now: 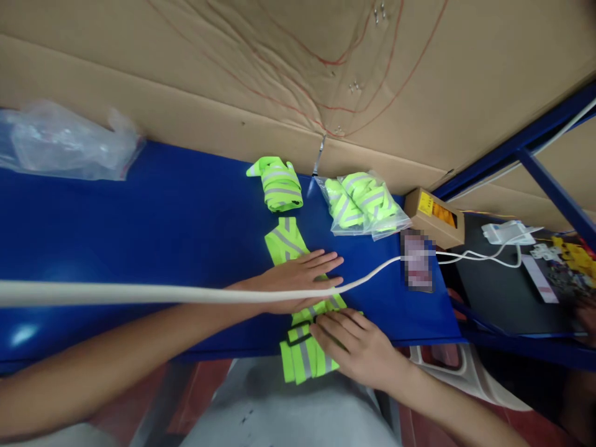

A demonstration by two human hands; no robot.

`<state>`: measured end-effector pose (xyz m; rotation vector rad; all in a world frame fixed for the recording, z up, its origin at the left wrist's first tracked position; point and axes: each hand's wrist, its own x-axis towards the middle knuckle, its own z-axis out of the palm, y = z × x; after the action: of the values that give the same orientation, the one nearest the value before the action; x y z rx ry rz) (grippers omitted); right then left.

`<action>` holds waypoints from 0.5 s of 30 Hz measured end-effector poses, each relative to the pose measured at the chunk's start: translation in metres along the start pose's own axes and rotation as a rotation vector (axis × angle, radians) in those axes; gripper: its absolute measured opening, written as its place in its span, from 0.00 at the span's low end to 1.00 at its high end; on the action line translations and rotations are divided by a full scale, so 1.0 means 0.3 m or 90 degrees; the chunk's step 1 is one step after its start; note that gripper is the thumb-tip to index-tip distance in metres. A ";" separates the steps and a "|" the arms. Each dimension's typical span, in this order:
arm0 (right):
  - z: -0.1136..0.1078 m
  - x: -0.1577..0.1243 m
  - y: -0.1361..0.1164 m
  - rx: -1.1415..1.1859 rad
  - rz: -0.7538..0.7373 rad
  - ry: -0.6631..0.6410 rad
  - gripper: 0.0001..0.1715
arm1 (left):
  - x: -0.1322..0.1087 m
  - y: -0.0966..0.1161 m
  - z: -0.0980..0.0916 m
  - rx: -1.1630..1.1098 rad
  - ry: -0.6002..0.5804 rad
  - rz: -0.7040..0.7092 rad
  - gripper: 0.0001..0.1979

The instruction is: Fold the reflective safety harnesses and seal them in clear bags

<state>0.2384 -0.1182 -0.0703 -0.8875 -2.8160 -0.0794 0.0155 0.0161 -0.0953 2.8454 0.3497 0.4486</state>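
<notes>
A neon-yellow reflective belt (285, 239) with grey stripes lies across the blue table in front of me, running toward its near edge. My left hand (298, 276) rests flat on its middle, fingers stretched out to the right. At the near end the belt is folded in layers that hang slightly past the edge, with a black buckle (299, 339) on it. My right hand (356, 347) is bent over this folded part, its fingers curled on the belt beside the buckle; the fingertips are partly hidden. A white cable (367, 273) crosses the view in front of my left hand.
A rolled reflective belt (282, 186) lies farther back, left of bagged reflective belts (365, 202). Clear plastic bags (69, 143) lie at the far left. On the right are a cardboard box (437, 217), a blurred-out phone-like object (418, 264) and a blue frame (559, 186).
</notes>
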 end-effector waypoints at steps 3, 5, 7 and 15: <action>-0.056 0.018 0.013 0.080 -0.007 -0.056 0.19 | -0.023 -0.017 -0.026 0.041 -0.032 -0.024 0.27; -0.105 0.044 0.025 0.178 -0.005 -0.121 0.20 | -0.030 -0.031 -0.035 0.042 -0.050 -0.042 0.28; -0.150 0.079 0.044 0.267 0.002 -0.182 0.20 | -0.030 -0.042 -0.035 0.022 -0.053 -0.045 0.28; -0.164 0.221 0.188 0.419 -0.001 -0.282 0.20 | -0.027 -0.051 -0.040 0.015 -0.069 -0.070 0.26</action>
<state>0.2257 -0.0399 -0.0095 -0.7991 -2.8828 1.0957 0.0012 0.0306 -0.0907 2.8407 0.4910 0.2685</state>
